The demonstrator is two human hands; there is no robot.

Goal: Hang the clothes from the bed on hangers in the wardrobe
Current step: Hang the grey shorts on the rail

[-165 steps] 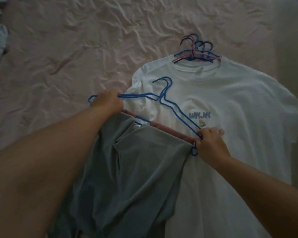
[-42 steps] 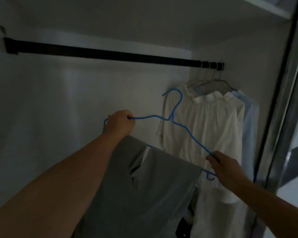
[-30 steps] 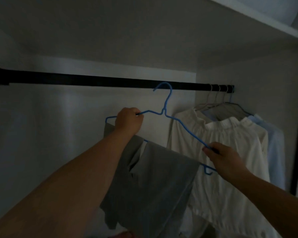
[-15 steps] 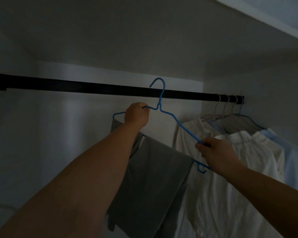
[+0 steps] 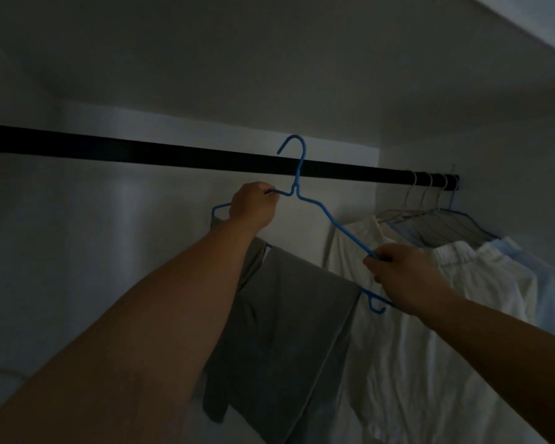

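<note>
A dim white wardrobe is crossed by a black rail. Pale clothes hang far right. Grey trousers drape over a blue hanger, its hook above the rail. The left hand and right hand each grip a hanger shoulder, fingers curled round the wire.

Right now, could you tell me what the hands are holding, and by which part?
Both grip the blue hanger: left hand on its left shoulder wire, right hand near its right end.
</note>
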